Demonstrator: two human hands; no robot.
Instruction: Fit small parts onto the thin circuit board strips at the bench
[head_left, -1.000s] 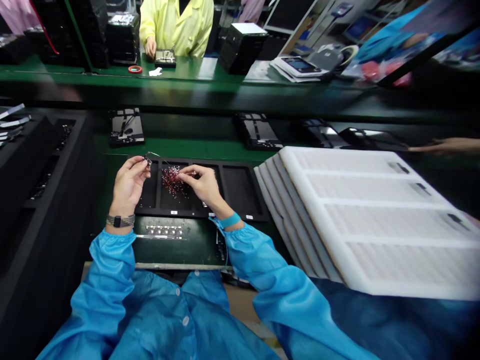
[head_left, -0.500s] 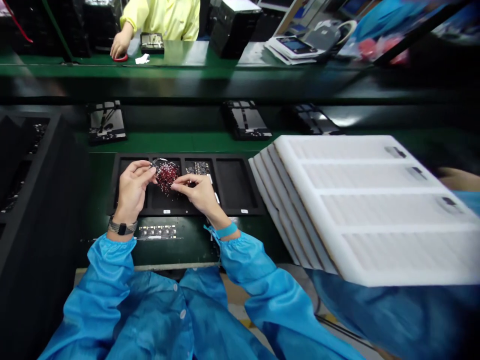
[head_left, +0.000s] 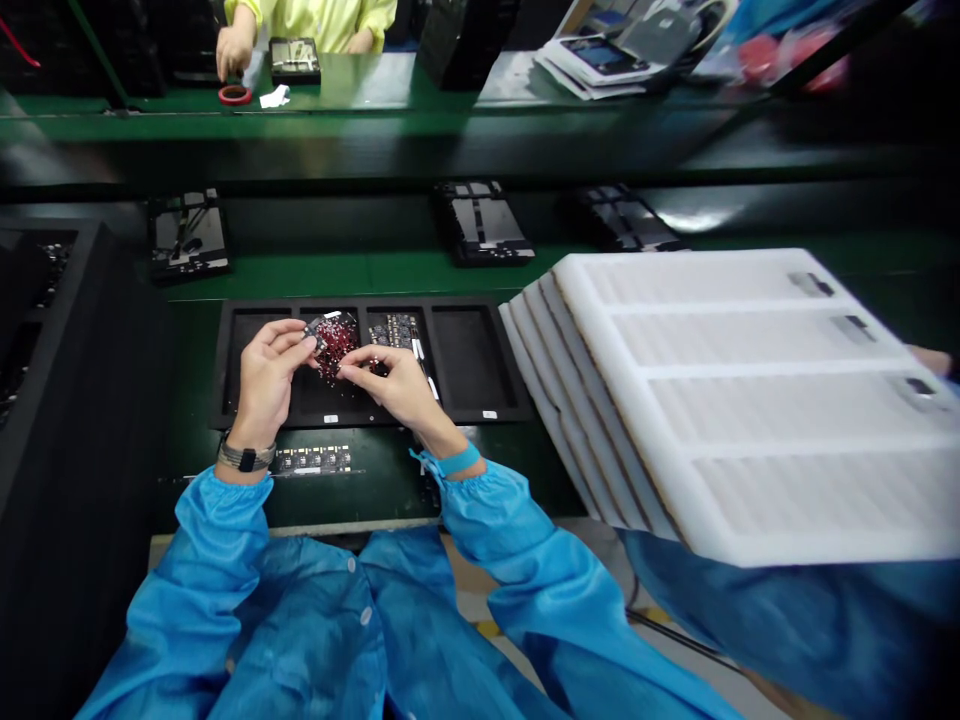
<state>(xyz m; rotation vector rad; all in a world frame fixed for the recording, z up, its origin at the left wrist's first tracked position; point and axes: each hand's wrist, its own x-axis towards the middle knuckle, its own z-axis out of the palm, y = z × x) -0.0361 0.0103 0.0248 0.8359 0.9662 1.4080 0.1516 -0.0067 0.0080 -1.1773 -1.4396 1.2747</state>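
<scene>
Over the black compartment tray point(head_left: 480, 408), my left hand point(head_left: 268, 372) pinches a small dark circuit board point(head_left: 313, 334) between thumb and fingers. To its right, my right hand point(head_left: 397, 385) has thumb and forefinger closed together; whatever they hold is too small to make out. Between the hands, a pile of tiny red and silver parts point(head_left: 336, 348) lies in one tray compartment. Small circuit boards point(head_left: 395, 331) fill part of the compartment beyond my right hand. A strip of joined circuit boards point(head_left: 313, 459) lies on the green bench in front of the tray.
A stack of white foam trays point(head_left: 720, 400) stands at the right, and black foam trays point(head_left: 67, 400) rise at the left. Several device units, one a dark unit point(head_left: 484, 222), rest along the green line. Across it, a co-worker's hand point(head_left: 235, 45) is above a red tape roll point(head_left: 235, 95).
My hands keep nearly the same pose over the tray. The view has shifted slightly. The co-worker's hand has lifted off the red tape roll.
</scene>
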